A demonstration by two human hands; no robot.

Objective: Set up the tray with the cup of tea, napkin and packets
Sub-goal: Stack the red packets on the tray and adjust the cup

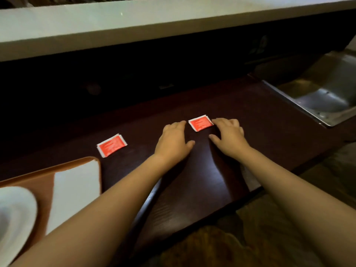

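Head view: your left hand point(174, 139) and right hand point(229, 136) flank the far packet point(200, 123), fingers loose, grasping nothing. Judged step: packet pickup. Next, pinch it and carry it left to the tray point(38, 176).

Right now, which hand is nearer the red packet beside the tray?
Left. The left hand rests flat to the right of that packet; the right hand lies farther right, past the second packet.

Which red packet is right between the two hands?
The red packet farther from the tray, with the left hand and right hand at its two sides. The other packet lies alone, off by the orange tray.
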